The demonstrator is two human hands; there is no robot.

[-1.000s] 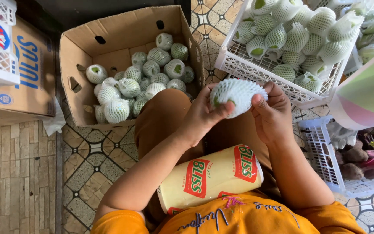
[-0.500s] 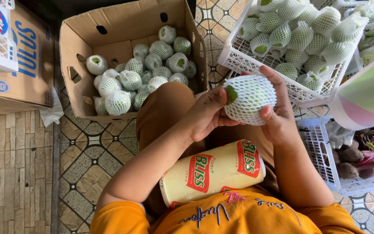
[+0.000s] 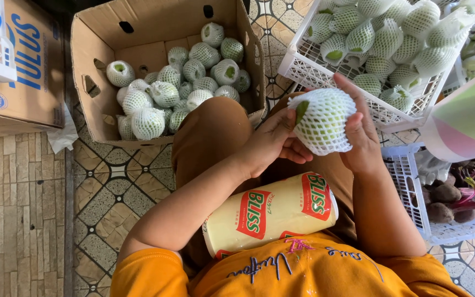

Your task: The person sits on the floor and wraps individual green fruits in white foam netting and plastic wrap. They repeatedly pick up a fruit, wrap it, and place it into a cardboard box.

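Net-wrapped green fruit [image 3: 324, 120] clamped between left hand [image 3: 273, 144] and right hand [image 3: 361, 137] (cream package [image 3: 270, 213] on lap).

White foam mesh sleeve [image 3: 325, 122], matt cardboard box [image 3: 155, 33], perforated plastic crate [image 3: 309, 60], glossy floor tiles [image 3: 111, 181]

A brown cardboard box [image 3: 155, 33] of netted green fruits [image 3: 193, 71] stands left of the white plastic crate [image 3: 303, 69]; a cream printed roll [image 3: 270, 212] lies below it.

shirt [image 3: 314, 272]: orange, short sleeves, dark curly writing on the front
trousers [image 3: 210, 137]: brown
arms: bare
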